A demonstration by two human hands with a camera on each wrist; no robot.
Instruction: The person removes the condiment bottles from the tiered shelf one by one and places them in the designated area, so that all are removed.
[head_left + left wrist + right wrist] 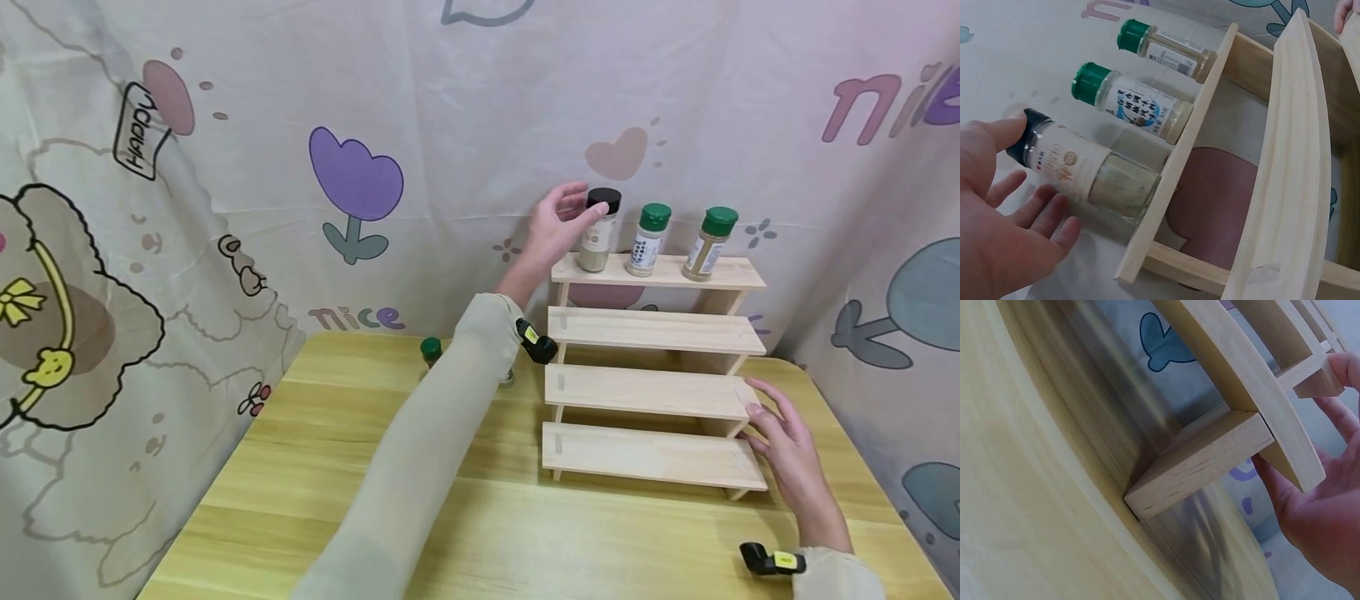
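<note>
My left hand [558, 221] is at the black-capped spice jar [596, 242] on the top tier of a stepped wooden rack [652, 387]. In the left wrist view the thumb touches the black cap [1027, 139], while the other fingers are spread beside the glass. Two green-capped spice jars, a nearer one [647, 242] and one at the right [705, 243], stand upright in the same row. My right hand [787, 446] holds the rack's right end at its lower tiers. Its fingers lie around the board ends in the right wrist view, partly hidden by the wood.
Behind the left forearm, a green-capped jar [431, 350] stands on the wooden table [315, 467], partly hidden. Another small object [507, 377] shows by the sleeve. A printed cloth [465, 125] hangs close behind the rack and along the sides.
</note>
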